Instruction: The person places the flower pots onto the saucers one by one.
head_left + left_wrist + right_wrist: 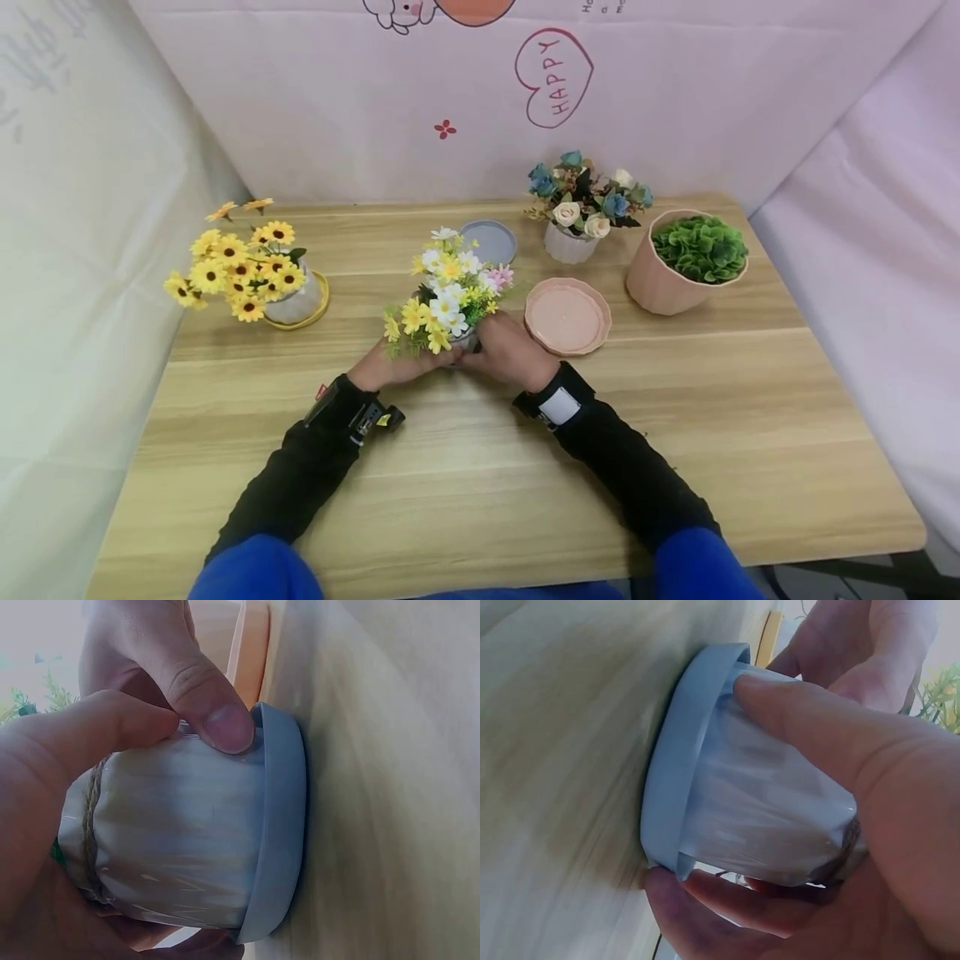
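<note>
Both hands hold a whitish flowerpot [180,832] with twine round its upper part. It bears artificial yellow and white daisies [446,304] with a touch of pink. My left hand [405,364] grips it from the left, thumb along its side. From the other side my right hand [513,350] curls round it, the thumb pressed low on the wall and fingertips at the saucer's edge in the right wrist view. The pot's base sits within the rim of a blue-grey saucer [679,757] on the wooden table [480,483]. In the head view the hands and flowers mostly hide this saucer.
Right of the hands lies a pink saucer [567,317], with a pink pot of greenery [686,262] beyond. Behind are another grey-blue saucer [489,242] and a pot of blue and cream roses [573,242]. Potted sunflowers [240,271] stand on a yellow saucer [322,304] at left.
</note>
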Demonstrator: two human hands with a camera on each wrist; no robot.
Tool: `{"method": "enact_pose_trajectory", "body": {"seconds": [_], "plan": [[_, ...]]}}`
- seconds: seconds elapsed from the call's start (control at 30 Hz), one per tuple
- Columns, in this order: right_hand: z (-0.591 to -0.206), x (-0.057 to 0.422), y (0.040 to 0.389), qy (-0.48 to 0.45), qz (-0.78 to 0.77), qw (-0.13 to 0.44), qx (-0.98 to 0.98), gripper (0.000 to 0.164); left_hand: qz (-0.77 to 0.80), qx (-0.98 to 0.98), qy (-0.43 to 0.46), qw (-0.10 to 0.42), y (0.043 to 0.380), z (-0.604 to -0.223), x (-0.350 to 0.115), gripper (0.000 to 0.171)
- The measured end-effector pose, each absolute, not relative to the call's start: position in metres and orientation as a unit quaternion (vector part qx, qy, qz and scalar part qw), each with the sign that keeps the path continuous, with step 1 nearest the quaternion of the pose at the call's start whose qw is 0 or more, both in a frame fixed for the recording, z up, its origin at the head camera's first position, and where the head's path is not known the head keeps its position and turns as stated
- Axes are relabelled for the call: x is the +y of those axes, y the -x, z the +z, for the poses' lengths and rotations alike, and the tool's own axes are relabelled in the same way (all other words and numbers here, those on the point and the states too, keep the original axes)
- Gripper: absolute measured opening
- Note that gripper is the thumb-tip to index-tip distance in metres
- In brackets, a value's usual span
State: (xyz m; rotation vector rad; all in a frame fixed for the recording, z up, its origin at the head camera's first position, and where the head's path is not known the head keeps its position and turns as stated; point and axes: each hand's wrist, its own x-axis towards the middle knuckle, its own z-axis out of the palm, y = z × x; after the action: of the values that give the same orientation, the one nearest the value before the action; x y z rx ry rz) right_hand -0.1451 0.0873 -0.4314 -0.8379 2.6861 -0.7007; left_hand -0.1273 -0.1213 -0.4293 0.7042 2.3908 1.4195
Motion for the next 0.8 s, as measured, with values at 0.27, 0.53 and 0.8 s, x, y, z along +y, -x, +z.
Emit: {"method": "enact_pose_trajectory", "body": {"seconds": [0.27, 0.53, 0.8], "plan": [[-0.434, 0.072, 0.153, 0.286, -0.260, 0.118, 0.915, 0.030, 0.496, 0.826, -0.212, 0.164, 0.135, -0.433, -0.136, 0.084], [-0.434, 0.054, 0.161, 0.282, -0.265, 0.116, 0.915, 0.040, 0.488, 0.833, -0.181, 0.188, 0.141, -0.437, -0.153, 0.079], [-0.433, 0.038, 0.169, 0.272, -0.272, 0.118, 0.915, 0.036, 0.499, 0.832, -0.166, 0.179, 0.147, -0.439, -0.164, 0.087]]}}
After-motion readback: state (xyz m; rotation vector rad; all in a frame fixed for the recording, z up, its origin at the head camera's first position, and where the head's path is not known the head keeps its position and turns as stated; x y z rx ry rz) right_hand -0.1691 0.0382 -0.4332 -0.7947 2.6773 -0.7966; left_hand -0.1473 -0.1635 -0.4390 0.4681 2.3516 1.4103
